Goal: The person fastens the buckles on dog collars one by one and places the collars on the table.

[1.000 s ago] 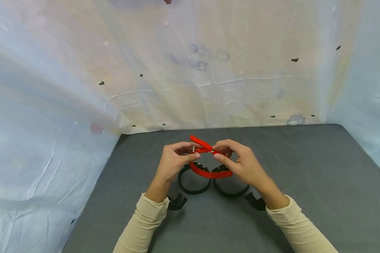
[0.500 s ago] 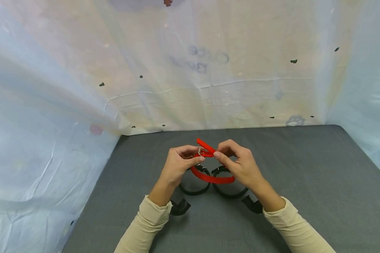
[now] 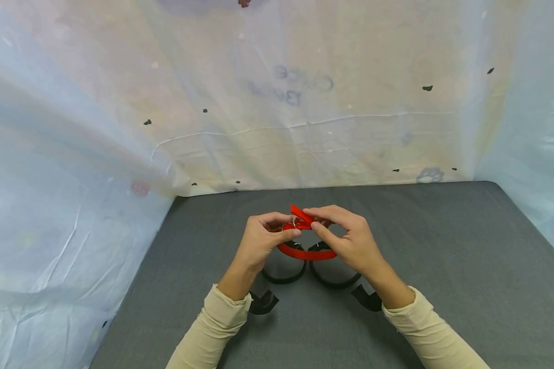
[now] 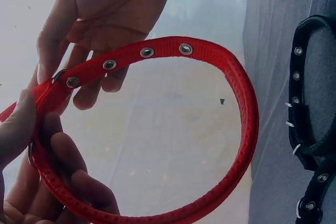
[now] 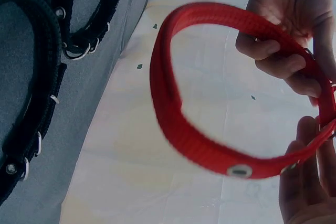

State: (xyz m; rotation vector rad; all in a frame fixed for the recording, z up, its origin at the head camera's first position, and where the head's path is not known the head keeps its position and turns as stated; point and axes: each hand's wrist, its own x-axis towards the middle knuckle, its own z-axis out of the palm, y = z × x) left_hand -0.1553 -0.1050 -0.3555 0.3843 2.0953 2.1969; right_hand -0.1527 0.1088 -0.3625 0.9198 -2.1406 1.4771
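A red collar [image 3: 307,254] with metal-rimmed holes [image 4: 147,52] is held up in a loop between both hands. My left hand [image 3: 257,237] pinches it by the metal buckle [image 3: 296,223], thumb on the near side. With thumb and fingers, my right hand [image 3: 345,233] grips the strap just right of the buckle. The strap's free end [image 3: 298,211] sticks up to the left between the hands. In the left wrist view the right hand's fingers lie along the holed strap. Fingers hide part of the buckle.
Two black collars [image 3: 283,281] with metal buckles lie side by side on the grey surface [image 3: 304,333], beneath the red one. Black bands [image 3: 264,302] jut out by both wrists. Pale hanging sheeting [image 3: 277,154] stands behind and at the sides.
Both hands and the red collar have moved slightly, the left hand to the right. The strap's free end shows shorter, and the right index finger now reaches over to it.
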